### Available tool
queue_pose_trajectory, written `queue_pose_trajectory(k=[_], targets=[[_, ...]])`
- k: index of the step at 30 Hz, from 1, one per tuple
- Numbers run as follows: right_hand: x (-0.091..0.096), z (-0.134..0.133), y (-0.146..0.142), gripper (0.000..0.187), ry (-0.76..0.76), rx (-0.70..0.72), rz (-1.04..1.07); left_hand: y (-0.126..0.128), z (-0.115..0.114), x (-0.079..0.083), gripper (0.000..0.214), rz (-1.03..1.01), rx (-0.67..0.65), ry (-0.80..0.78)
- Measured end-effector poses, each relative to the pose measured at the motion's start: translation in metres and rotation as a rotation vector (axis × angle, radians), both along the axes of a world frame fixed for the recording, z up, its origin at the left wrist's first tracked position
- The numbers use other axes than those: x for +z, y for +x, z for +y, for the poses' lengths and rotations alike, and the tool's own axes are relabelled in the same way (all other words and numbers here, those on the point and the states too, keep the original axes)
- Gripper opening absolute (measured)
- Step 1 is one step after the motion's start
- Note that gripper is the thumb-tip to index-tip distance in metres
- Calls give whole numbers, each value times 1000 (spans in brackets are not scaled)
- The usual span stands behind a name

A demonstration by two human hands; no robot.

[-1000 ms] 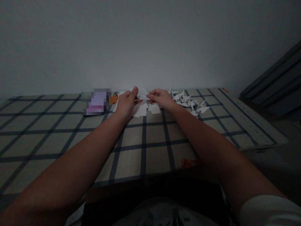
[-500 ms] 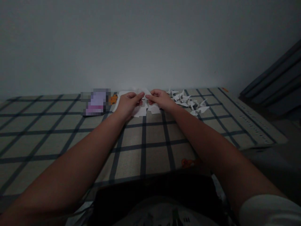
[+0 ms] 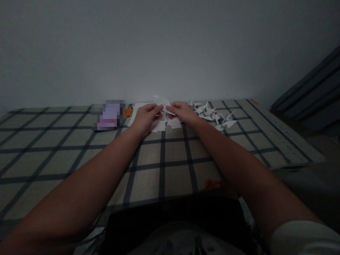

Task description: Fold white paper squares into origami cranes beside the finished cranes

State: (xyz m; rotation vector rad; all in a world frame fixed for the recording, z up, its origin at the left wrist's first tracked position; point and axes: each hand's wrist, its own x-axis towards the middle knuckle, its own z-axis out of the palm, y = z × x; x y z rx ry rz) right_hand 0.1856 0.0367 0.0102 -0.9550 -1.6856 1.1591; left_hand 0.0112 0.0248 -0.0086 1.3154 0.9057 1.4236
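Note:
A partly folded piece of white paper (image 3: 162, 101) is pinched between my two hands, its pointed flap rising above the fingers. My left hand (image 3: 147, 117) grips it from the left with thumb and fingers closed. From the right, my right hand (image 3: 182, 111) pinches its other side, the thumb lying along the paper. Loose white paper sheets (image 3: 159, 126) lie on the cloth beneath and around both hands. Just right of my right hand sits a cluster of folded paper cranes (image 3: 209, 112). How the held paper is folded low down is hidden by my fingers.
A phone-like device with a blurred screen (image 3: 108, 115) stands at the left. Beside it is an orange object (image 3: 129, 112). Another orange item (image 3: 212, 183) lies at the near edge, partly behind my right forearm. The checked tablecloth (image 3: 175, 173) reaches the wall behind.
The held paper has turned, so its pointed flap now stands higher and further left above my hands. My right thumb has shifted slightly; both arms stay nearly in place.

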Motion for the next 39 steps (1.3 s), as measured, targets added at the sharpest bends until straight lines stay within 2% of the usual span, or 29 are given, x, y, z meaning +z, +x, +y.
queue_pose_trajectory(k=[5, 8, 12, 15, 18, 22, 28, 33, 39], targets=[[-9, 9, -4, 18, 36, -2, 103, -1, 2, -2, 30, 27, 36, 12], [-14, 17, -4, 21, 107, -52, 116, 2, 1, 0, 22, -25, 65, -25], [-14, 21, 0, 19, 349, -160, -7, 3, -1, 3, 25, -111, 63, -132], [-11, 19, 5, 10, 546, -205, -143, 3, -2, 7, 22, -151, -21, -182], [-10, 18, 8, 11, 652, -187, -230, 3, -5, 9, 20, -220, -117, -201], [-13, 19, 7, 12, 687, -127, -248, 4, -6, 7, 20, -230, -137, -146], [-17, 19, 6, 13, 734, -67, -254, 5, -3, 4, 19, -194, -35, -156], [-17, 18, 6, 10, 707, -39, -279, 6, -4, 4, 19, -178, 15, -179], [-12, 13, 6, 6, 652, -53, -324, 6, -4, 7, 15, -213, -23, -215]])
